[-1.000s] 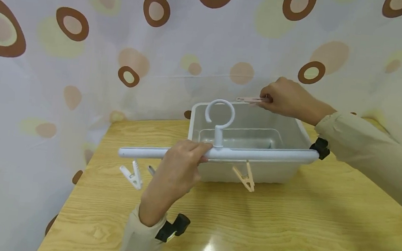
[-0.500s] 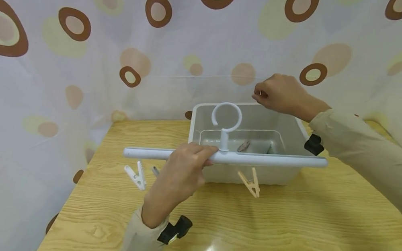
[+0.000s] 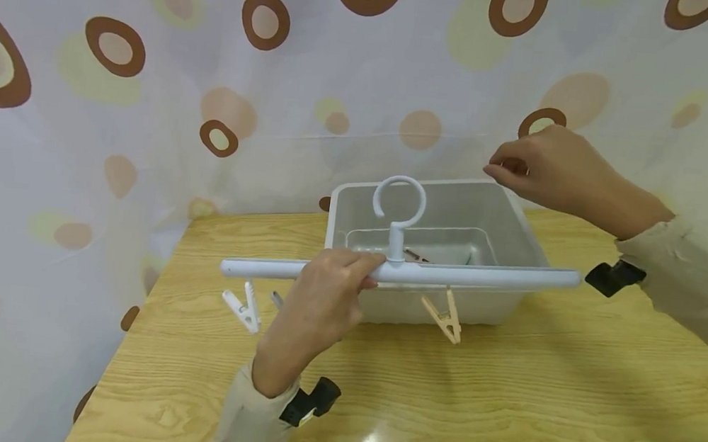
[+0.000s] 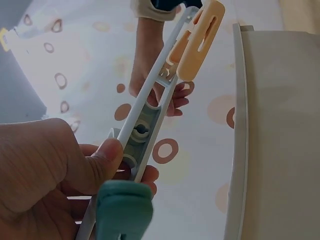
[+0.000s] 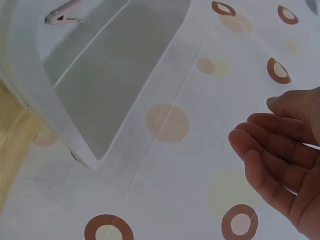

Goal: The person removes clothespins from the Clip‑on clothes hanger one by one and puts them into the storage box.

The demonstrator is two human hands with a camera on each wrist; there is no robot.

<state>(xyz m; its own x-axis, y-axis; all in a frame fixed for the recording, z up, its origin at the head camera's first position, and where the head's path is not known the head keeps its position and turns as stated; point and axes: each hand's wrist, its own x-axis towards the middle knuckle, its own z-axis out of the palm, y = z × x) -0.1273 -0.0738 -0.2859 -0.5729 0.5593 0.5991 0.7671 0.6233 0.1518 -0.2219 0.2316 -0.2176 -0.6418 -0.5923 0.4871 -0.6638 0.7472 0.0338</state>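
- Hanger (image 3: 483,276), white and nearly level, is held in the air above the table (image 3: 501,420), across the near side of the pale bin (image 3: 377,312) in the head view.
- Left hand (image 3: 321,300) grips the bar beside the foot of the hook (image 3: 396,241); a hold this close to the middle should balance it well, so keep it firm and the bar from rolling.
- Peach clip (image 4: 201,42) and white clip (image 3: 245,312) hang below the bar, on opposite sides of the left hand.
- Green clip (image 4: 124,205) is close to the left hand; the grey tip beside that hand in the head view may be the same clip, but too little shows to be sure.
- Right hand (image 3: 558,166) holds nothing, its fingers loosely bent, above the bin's far right corner.
- Pink clip (image 5: 62,19) lies inside the bin.
- For good handling of any clip on the bar, squeeze its free ends fully so that the jaws clear the bar, rather than tugging; brace with the left hand, and work low over the bin so a dropped clip lands inside.
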